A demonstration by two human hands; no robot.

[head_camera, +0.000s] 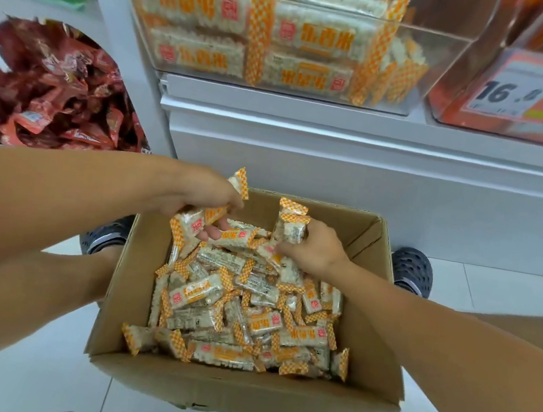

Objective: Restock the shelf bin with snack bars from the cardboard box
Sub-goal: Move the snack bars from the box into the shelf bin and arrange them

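Note:
An open cardboard box [238, 395] stands on the floor, full of white snack bars [242, 309] with orange checkered ends. My left hand [202, 193] is over the box's far left side and grips a few bars, one [240, 182] poking up past my knuckles. My right hand [315, 246] at the far middle holds upright bars [290, 224] in curled fingers. Above, a clear shelf bin [430, 67] holds neat stacks of the same bars; its right part shows no bars.
A round bin of red snack packets [50, 90] sits at the left. An orange-packed bin with a price tag [516, 89] is at the upper right. The white shelf base [371, 170] rises behind the box. Dark shoes [411, 271] flank the box on the white tiled floor.

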